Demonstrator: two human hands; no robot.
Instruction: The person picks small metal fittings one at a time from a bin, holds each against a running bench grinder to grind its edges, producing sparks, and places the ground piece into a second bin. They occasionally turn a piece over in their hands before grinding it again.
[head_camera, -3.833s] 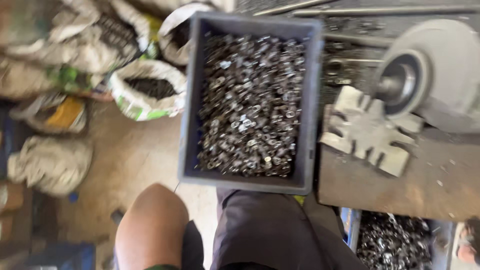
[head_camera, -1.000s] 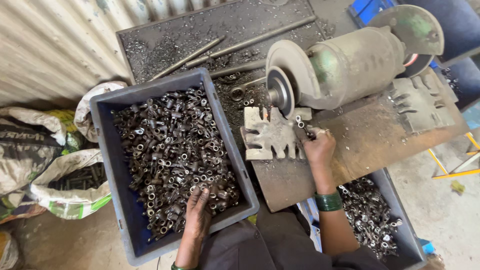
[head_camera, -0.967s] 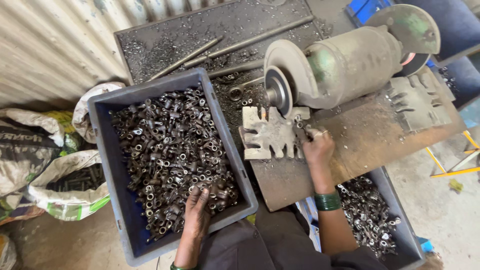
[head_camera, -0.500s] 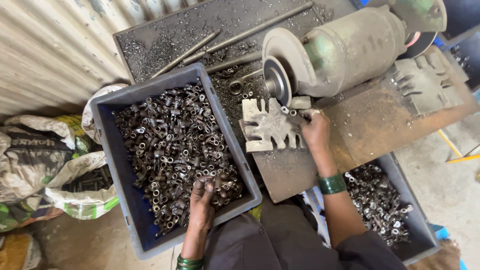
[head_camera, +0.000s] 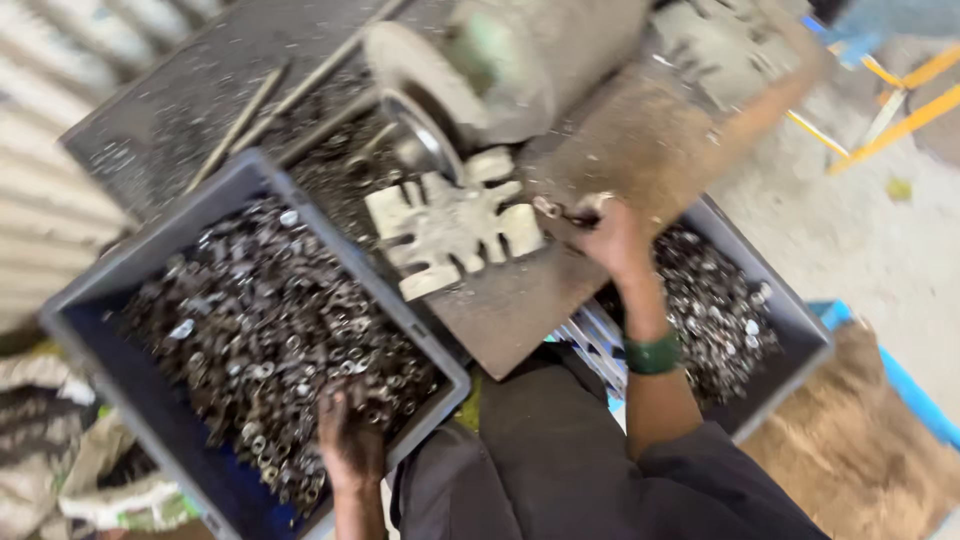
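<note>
Dull metal rings (head_camera: 270, 350) fill a matt plastic crate (head_camera: 100, 330) (bench plate (head_camera: 620, 160) rusty, rough).

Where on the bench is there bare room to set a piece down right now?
Bare plate shows right of the slotted metal rest, between the grinder body and the right hand, and along the near edge below the rest. The back tray is crowded with rods and swarf. The left hand digs in the full grey crate.

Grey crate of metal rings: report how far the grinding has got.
Done: a second crate beside the right arm already holds a layer of rings. In hand: the right hand pinches a small metal piece on the bench near the grinding wheel, while the left hand digs into the grey crate. Left: that crate looks nearly full.
</note>
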